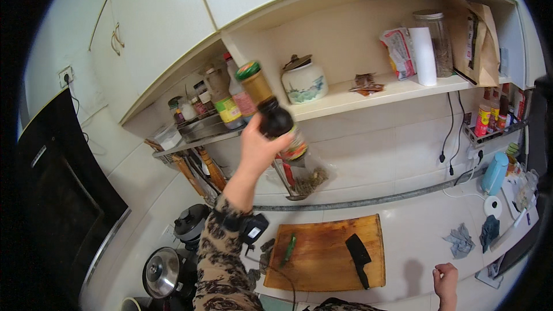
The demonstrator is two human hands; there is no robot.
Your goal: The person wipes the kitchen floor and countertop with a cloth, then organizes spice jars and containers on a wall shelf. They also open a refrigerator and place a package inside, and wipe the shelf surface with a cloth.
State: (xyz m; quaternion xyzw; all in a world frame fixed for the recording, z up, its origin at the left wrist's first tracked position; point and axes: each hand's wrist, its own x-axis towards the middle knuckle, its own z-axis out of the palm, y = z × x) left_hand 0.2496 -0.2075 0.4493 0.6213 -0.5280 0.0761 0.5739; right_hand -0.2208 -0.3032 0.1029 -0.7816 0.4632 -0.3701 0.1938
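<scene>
My left hand [255,140] grips a dark sauce bottle [276,123] with a colourful label, slightly blurred and tilted, raised before the shelves. Just beyond its cap stands a jar with a green lid [252,80]. Lower right, my right hand [446,280] hovers by the counter with its fingers curled and nothing visible in them. Between my hands, a wooden cutting board [328,255] lies on the white counter. A black cleaver [358,257] rests on its right part, and a green vegetable piece [288,248] on its left.
A metal rack [203,131] holds several seasoning bottles. On the wall shelf [345,100] stand a painted ceramic pot [305,82], a paper roll [423,56] and a paper bag [479,47]. Below hangs a clear bag [315,179]. Lidded pots [162,272] stand lower left; cloths [460,241] lie right.
</scene>
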